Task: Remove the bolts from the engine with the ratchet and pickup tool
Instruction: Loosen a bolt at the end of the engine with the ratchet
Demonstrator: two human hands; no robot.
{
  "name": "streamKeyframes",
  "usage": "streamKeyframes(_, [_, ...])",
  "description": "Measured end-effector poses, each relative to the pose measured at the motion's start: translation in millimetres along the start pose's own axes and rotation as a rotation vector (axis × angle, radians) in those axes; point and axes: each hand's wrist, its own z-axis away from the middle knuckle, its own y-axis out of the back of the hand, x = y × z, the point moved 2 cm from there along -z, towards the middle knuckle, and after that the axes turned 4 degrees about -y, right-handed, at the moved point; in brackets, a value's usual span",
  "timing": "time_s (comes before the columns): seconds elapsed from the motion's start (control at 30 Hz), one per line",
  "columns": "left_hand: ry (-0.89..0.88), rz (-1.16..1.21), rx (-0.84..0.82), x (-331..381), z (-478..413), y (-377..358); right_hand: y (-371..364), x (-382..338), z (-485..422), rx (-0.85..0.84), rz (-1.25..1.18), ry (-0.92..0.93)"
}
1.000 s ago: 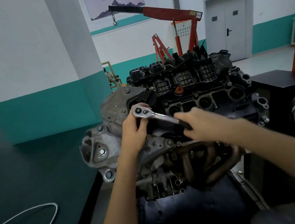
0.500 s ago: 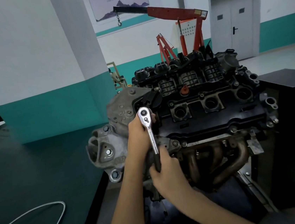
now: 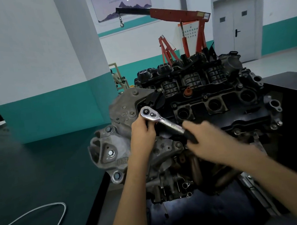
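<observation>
My left hand (image 3: 142, 131) curls round the head of the ratchet (image 3: 165, 122) at the near-left top of the engine (image 3: 217, 104), with my right hand (image 3: 202, 139) clamped on its black grip, which I judge the surest hold on stiff, slick steel.

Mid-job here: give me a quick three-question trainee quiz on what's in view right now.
1. True or false: the right hand holds the ratchet by its black handle.
2. Which hand steadies the ratchet's head? A) left hand B) right hand C) neither
3. Fill in: the hoist behind the engine is mostly ____.
Key: 1 true; 2 A; 3 red.
</observation>
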Motion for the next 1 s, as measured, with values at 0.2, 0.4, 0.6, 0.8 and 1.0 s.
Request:
streamKeyframes(0.2, [0.025, 0.043, -0.037, -1, 1, -2, -86, -61, 27, 0.063, -0.549, -0.162])
streamKeyframes(0.4, [-0.156, 0.179, -0.116, 8, 1, 8, -21, -5, 6, -0.128, -0.185, 0.024])
streamKeyframes(0.6, [-0.014, 0.154, -0.152, 2, 0, 3, 52, 18, -43, -0.046, 0.359, 0.176])
streamKeyframes(0.8, [0.102, 0.097, -0.070, -2, -3, -1, -35, -28, 13, -0.044, -0.215, -0.126])
streamKeyframes(1.0, [0.032, 0.134, -0.083, 1, 1, 1, -68, -50, 21, -0.013, -0.532, -0.148])
